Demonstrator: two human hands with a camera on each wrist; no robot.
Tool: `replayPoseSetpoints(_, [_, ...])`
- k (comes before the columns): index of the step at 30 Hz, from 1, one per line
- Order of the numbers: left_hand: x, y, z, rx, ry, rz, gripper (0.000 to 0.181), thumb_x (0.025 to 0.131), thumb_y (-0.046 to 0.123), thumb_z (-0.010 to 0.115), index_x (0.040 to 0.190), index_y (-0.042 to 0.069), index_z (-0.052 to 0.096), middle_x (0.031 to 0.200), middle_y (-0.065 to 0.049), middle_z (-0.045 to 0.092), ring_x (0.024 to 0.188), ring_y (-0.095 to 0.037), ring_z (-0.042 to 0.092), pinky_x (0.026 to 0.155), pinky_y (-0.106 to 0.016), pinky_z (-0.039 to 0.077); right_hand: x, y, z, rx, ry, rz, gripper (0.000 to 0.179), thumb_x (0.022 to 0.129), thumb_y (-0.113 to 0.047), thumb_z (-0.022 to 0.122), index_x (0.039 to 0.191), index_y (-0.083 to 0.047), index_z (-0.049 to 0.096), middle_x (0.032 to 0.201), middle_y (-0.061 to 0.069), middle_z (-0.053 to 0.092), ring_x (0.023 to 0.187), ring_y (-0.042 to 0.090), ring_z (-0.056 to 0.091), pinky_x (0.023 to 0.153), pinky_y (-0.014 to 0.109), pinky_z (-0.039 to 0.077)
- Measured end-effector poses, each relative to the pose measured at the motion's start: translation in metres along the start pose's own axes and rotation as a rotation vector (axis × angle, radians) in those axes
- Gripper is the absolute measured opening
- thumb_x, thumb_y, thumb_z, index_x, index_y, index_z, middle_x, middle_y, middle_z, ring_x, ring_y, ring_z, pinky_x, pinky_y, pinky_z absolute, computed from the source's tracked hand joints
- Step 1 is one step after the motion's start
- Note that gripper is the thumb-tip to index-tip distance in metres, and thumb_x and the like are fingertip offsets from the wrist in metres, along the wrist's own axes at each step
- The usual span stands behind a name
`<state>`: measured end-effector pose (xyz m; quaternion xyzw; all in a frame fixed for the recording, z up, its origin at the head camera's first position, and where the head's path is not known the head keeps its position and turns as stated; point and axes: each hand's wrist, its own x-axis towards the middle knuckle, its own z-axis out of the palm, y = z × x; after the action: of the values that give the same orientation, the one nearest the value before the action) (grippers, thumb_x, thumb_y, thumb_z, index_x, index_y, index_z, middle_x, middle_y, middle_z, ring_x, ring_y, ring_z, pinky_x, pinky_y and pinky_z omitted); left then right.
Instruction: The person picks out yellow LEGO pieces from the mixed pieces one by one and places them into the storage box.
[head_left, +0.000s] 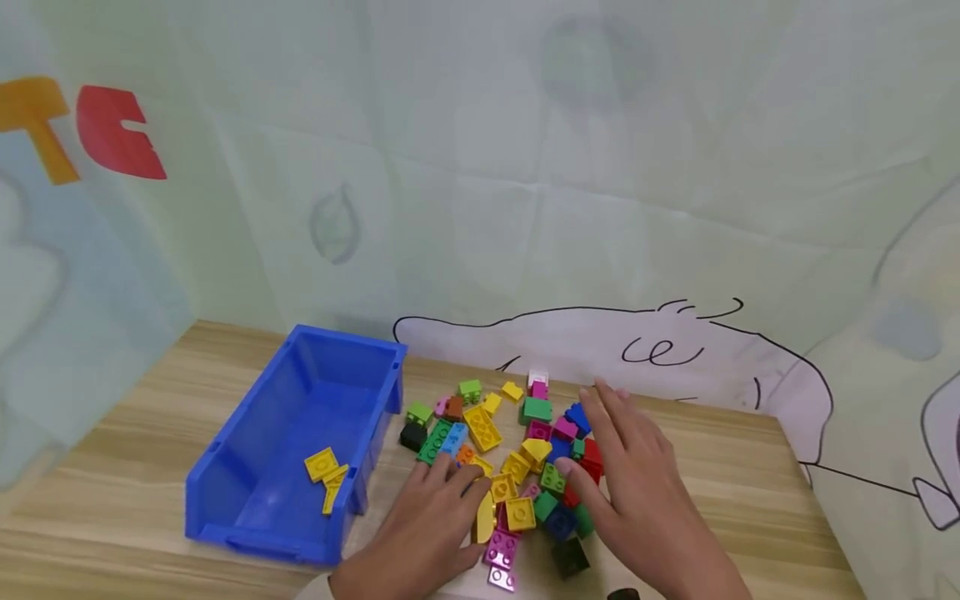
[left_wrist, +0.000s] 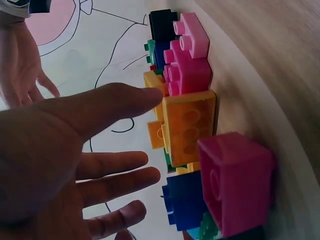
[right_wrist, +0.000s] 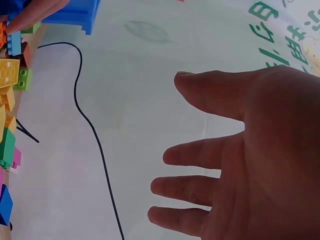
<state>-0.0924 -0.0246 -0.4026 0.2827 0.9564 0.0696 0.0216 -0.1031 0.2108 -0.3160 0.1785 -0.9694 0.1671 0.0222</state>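
Observation:
A loose heap of plastic building bricks lies on the table. At its left side my left hand point(head_left: 431, 521) hovers low, fingers spread, beside a yellow rounded brick point(head_left: 483, 518). The left wrist view shows its thumb right at a yellow brick point(left_wrist: 190, 130), with a magenta brick point(left_wrist: 237, 185) and a blue brick point(left_wrist: 185, 200) near the fingers. Over the heap's right side is my right hand point(head_left: 645, 492), fingers extended and nothing held. Close by its thumb sit a lime green brick point(head_left: 552, 478) and red bricks point(head_left: 592, 452).
A blue bin point(head_left: 281, 433) stands left of the heap, with a few yellow pieces point(head_left: 321, 464) inside. Behind the wooden table point(head_left: 750, 508) hangs a printed cloth point(head_left: 480, 167). A black brick point(head_left: 570, 557) lies at the near edge of the heap.

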Motion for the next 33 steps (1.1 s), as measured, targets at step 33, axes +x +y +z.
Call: replayPoseSetpoints(33, [-0.015,0.001,-0.012,0.012,0.064,0.078,0.056,0.083,0.049,0.079,0.125,0.015,0.065,0.117,0.003,0.061,0.1,-0.02,0.047,0.08,-0.04,0.043,-0.006,0.0,0.001,0.016,-0.011,0.052,0.081,0.097,-0.062,0.051,0.161,-0.02,0.024,0.164,0.01,0.018,0.147,0.039,0.017,0.109,0.068,0.017])
